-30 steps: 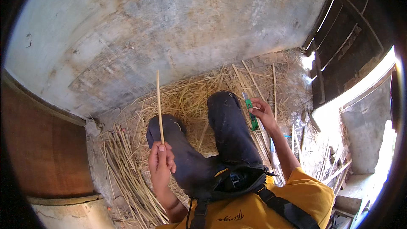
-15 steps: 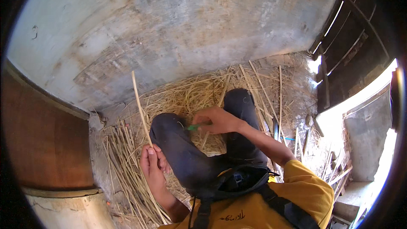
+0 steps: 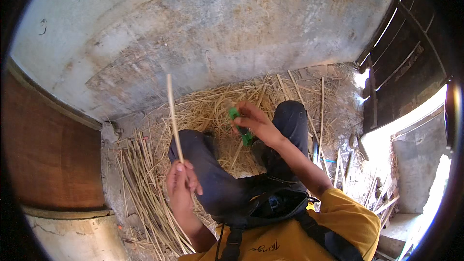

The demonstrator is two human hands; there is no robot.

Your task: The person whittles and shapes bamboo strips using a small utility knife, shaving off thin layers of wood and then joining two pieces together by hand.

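A pale tan stick rises from the left hand. The right hand grips a bright green tool. The straw on the ground is golden yellow, and the loose stalks at the left are a duller beige. The trousers are dark navy, almost slate. The shirt is mustard yellow with small black lettering, crossed by black straps. The wall is mottled grey with rusty brown stains. A panel at the left is reddish brown. The door at the right is dark brown, with white glare beside it.
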